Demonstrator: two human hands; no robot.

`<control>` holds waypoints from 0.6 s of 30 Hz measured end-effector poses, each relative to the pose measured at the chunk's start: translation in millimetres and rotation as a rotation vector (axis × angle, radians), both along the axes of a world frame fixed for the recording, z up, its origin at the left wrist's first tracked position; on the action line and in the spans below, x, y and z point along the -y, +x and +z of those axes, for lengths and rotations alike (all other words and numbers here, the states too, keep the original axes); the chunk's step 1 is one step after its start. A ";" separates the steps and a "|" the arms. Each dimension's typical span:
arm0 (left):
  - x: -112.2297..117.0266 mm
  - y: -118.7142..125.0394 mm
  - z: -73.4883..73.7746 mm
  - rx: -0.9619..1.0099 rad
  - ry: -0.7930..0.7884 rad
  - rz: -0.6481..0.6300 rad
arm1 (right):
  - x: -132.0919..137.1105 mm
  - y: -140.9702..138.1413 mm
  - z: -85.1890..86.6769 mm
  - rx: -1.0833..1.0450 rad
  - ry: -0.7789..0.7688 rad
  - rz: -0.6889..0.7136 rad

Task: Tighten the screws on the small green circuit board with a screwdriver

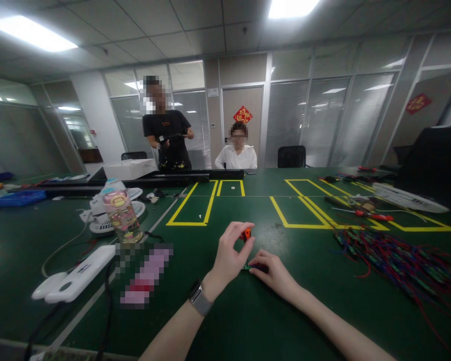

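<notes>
Here, the green piece (245, 268) lies crosswise, pointing left.

The table (240, 313) is dark green, marked with yellow tape (188, 224); the small piece (248, 233) is orange and black; the tiny board (245, 268) is green; the wires (394, 255) are red and blue; the watch strap (201, 299) is grey; the door sign (243, 114) is red with gold characters.

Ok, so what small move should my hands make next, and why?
Probably bring the orange piece down toward the green piece: your left hand grips the orange one, your right hand appears to pinch the green one at its fingertips, and the two pieces look close but apart.
</notes>
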State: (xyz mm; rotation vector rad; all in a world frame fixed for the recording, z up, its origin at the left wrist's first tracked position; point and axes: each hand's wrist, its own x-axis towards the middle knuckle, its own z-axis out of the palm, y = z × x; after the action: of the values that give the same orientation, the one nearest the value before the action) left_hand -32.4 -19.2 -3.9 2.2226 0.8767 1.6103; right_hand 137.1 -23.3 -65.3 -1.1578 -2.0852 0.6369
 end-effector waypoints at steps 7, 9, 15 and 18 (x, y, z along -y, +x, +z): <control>-6.1 -5.2 1.2 0.072 -0.052 0.019 | -0.5 0.0 -0.6 0.001 -0.009 -0.010; -5.8 -6.0 3.0 0.077 -0.094 -0.048 | -1.0 0.0 -1.5 -0.001 -0.011 -0.013; -4.0 -4.4 2.2 0.113 -0.088 0.036 | -2.0 0.1 -3.7 -0.001 -0.012 -0.017; -5.7 -4.8 0.9 0.122 -0.110 0.007 | -2.6 0.2 -4.8 -0.004 -0.014 -0.016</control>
State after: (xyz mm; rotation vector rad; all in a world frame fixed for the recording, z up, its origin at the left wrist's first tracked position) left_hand -37.2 -13.5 -3.0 2.0267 0.9169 1.6403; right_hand 137.4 -20.7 -70.1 -1.1785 -2.0690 0.6467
